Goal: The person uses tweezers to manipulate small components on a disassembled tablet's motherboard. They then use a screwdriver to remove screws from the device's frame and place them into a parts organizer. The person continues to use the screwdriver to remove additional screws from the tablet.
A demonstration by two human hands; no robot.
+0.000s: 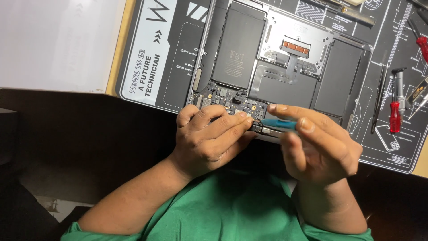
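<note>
An opened laptop (pixel 285 76) lies bottom side up on a black work mat (pixel 165 67), showing dark battery cells and a circuit board (pixel 227 100) along its near edge. My right hand (pixel 318 147) grips a thin blue-handled tool (pixel 278 123), whose tip points left at the board's near edge by the hinge. My left hand (pixel 207 138) rests curled on the laptop's near edge, fingertips pressed beside the tool tip. Both forearms come up from green sleeves.
Red-handled screwdrivers (pixel 394 117) and black tweezers (pixel 379 100) lie on the mat at the right. A white sheet (pixel 58 42) covers the tabletop at the upper left. The dark table edge runs below the mat.
</note>
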